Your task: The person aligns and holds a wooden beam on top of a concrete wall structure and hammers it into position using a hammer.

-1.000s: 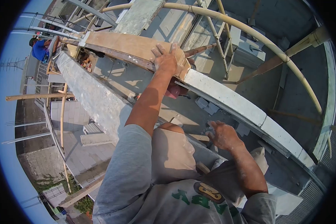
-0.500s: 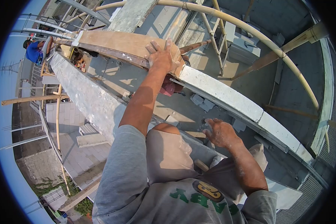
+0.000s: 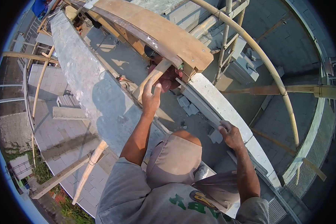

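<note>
My left hand [image 3: 151, 100] is raised with fingers apart and nothing in it, close to a pale wooden pole [image 3: 159, 74]. It is unclear whether the fingertips touch the pole. Beyond it lies a curved plywood panel [image 3: 164, 31], its near end meeting a white curved block ledge [image 3: 220, 95]. My right hand [image 3: 232, 136] is beside the ledge's inner edge, fingers loosely bent and holding nothing visible. Under the panel's end, another person in dark red [image 3: 168, 79] is partly hidden.
A broad grey slab [image 3: 89, 76] runs along the left. Bamboo poles [image 3: 263, 54] arch across the right, above a lower floor. A person in blue [image 3: 39, 8] is at the upper left edge. A wooden beam [image 3: 61, 181] crosses the lower left.
My left hand has left the plywood panel and moved down toward the pole. My right hand has moved slightly right, nearer the white ledge. The view has shifted and turned.
</note>
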`<state>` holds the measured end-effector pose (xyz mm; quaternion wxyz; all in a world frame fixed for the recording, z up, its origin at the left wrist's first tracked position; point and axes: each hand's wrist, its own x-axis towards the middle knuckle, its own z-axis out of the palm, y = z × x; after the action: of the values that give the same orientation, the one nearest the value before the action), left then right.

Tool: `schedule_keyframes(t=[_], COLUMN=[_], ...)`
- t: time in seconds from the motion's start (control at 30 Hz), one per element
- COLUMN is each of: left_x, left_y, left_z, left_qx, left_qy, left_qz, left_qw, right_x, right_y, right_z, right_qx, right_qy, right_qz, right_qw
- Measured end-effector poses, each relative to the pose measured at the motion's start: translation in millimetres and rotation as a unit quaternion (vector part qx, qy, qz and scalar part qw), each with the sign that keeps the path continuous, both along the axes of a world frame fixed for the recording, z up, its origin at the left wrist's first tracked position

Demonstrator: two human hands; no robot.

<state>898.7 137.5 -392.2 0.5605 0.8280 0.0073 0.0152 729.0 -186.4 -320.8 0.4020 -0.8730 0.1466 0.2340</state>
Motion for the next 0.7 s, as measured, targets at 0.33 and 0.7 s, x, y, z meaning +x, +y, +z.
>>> schedule_keyframes(t=[0.33,0.7], left_x=[43.0,85.7], left_y=[-36.8,-79.2], left_z=[-86.5,-146.8], left_qx=[-0.357,-0.385], left_qy=[0.355,0.264], left_qz=[0.099,0.078], left_qw=[0.858,0.881], right_x=[232.8,246.2], right_y=[63.6,85.7], right_z=[26.5,25.0], right_qx=[-0.150,-0.338], right_qy=[-0.285,-0.180], right_qz=[-0.017,0.112], right_qw=[0.947,0.917])
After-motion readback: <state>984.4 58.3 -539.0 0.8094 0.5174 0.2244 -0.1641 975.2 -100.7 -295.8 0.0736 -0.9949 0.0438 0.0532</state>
